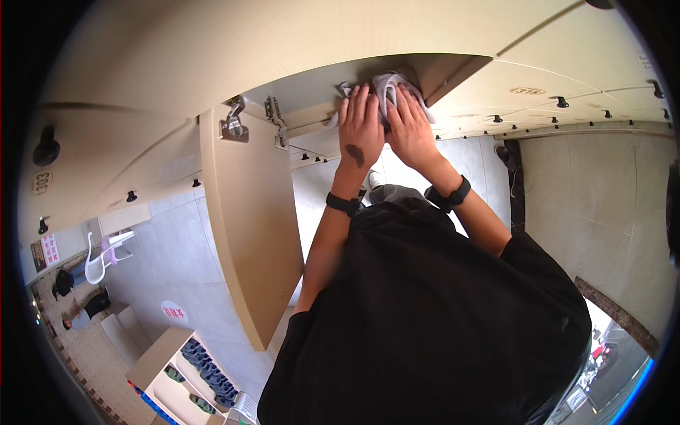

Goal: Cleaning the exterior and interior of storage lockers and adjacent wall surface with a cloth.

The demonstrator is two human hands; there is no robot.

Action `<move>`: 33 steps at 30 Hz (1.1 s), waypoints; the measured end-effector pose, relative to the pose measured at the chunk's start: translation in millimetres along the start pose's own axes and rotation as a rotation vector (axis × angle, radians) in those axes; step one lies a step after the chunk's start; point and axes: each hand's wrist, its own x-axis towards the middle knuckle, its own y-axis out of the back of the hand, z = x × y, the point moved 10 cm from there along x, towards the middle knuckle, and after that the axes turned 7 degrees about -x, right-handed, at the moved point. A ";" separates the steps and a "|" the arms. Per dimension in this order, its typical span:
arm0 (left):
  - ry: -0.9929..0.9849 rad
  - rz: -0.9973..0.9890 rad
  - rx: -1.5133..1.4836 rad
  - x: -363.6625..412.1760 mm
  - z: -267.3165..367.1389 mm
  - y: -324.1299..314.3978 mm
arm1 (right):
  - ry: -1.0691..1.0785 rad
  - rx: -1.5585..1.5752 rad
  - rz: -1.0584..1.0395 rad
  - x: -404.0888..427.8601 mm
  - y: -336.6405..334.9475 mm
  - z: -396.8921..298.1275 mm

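Both hands reach to the mouth of an open locker compartment [313, 87] in a cream locker wall. My left hand [363, 125] lies over part of a light grey cloth [390, 82], its fingers pointing inward. Beside it, my right hand [410, 125] presses on the bunched part of the same cloth, fingers a little spread. The palms and fingertips' undersides are hidden, so a firm grip on the cloth cannot be told. To the left, the locker door [255, 223] stands swung out on metal hinges [234, 125]. Each wrist bears a black band.
Closed locker doors with black knobs [562, 102] run along both sides. At lower left stand a shoe rack [183, 377] with several slippers and a white chair [98, 263]. Two people [87, 311] are farther off. A dark shoe [504, 156] lies at right.
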 end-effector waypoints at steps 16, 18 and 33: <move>0.180 0.262 0.062 -15.6 -64.2 56.5 | 0.186 0.075 0.109 38.2 -26.7 -74.4; 0.118 0.177 0.068 -11.7 -46.4 34.4 | 0.089 0.033 0.077 25.7 -23.0 -45.5; 0.129 0.184 -0.036 -30.1 -59.0 53.8 | 0.130 0.144 0.177 31.1 -32.9 -73.2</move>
